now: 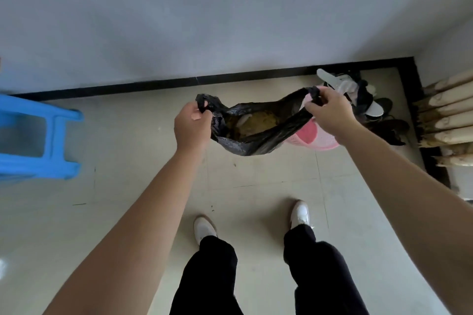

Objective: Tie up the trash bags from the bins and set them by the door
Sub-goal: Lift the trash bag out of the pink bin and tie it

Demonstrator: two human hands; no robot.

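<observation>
Both hands are on it: my left hand [193, 123] has its fingers curled round one bunched corner of the black trash bag [252, 146], and my right hand [330, 110] grips the opposite corner the same way. The bag hangs between them above the tiled floor [256, 186], ahead of my feet and partly in front of the pink bin [316, 139], close to the wall's dark skirting. Its long axis runs left to right, from one fist to the other and a touch higher on the right. The mouth gapes up toward me and the belly sags to the floor. I can see yellowish-brown waste inside, so I'd say it's about ready to tie. To do that well, I want to bring the two corners together over the middle, keep the mouth facing up so nothing tips out, and cross one ear over the other. Then I pull the knot down snug against the load. I'll go steady here, because thin plastic like this looks likely to stretch or tear if yanked. A blue stool [38, 135] stands off to my left, and a heap of shoes [358, 94] sits in the corner beyond the bin. No door in view, so setting the bag down comes later.
</observation>
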